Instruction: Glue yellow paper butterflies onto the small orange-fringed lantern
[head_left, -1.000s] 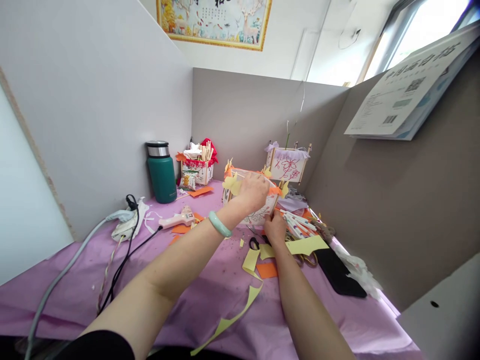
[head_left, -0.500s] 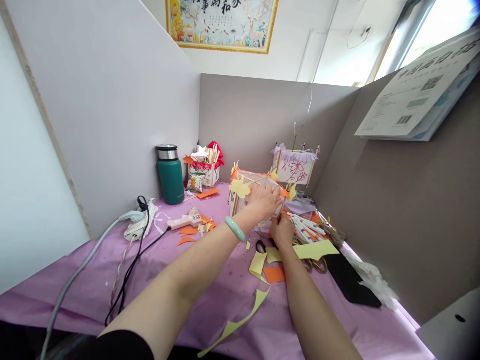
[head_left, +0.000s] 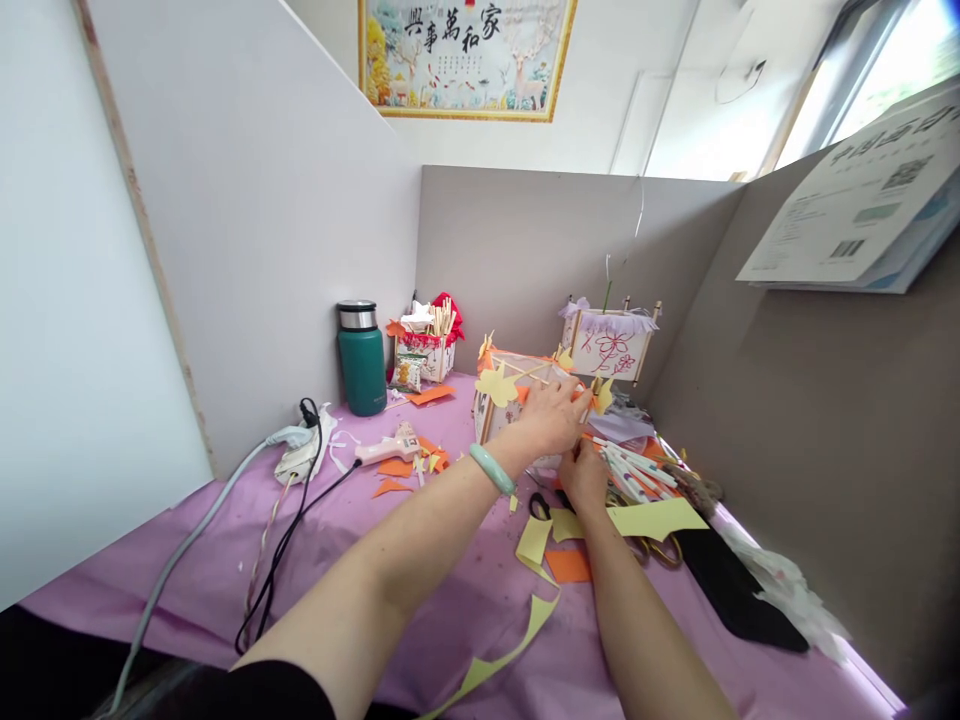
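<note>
Across the desk lies a wrinkled purple cloth [head_left: 420, 620]. Grey partition walls [head_left: 525, 250] close it in on three sides, and one framed picture [head_left: 466, 55] hangs on the white wall beyond.

Near the back stands a white paper lantern with a wooden stick frame and orange and yellow trimmings [head_left: 501, 398]. The left hand [head_left: 551, 415], one pale green bangle [head_left: 493, 468] at its wrist, lies over the lantern's top right corner with its fingers stretched out, closed round nothing. The right hand [head_left: 583, 472] sits curled against the lantern's near lower edge; whether it pinches anything I cannot tell.

A second lantern with a purple fringe [head_left: 611, 345] stands just behind. Round about are:
- one dark green flask [head_left: 361, 360]
- one pink glue gun [head_left: 390, 448]
- one pair of black-handled scissors [head_left: 540, 503]
- one flat black phone [head_left: 731, 590]
- a heap of marker pens [head_left: 637, 470]
- scattered yellow and orange paper scraps [head_left: 534, 540]
</note>
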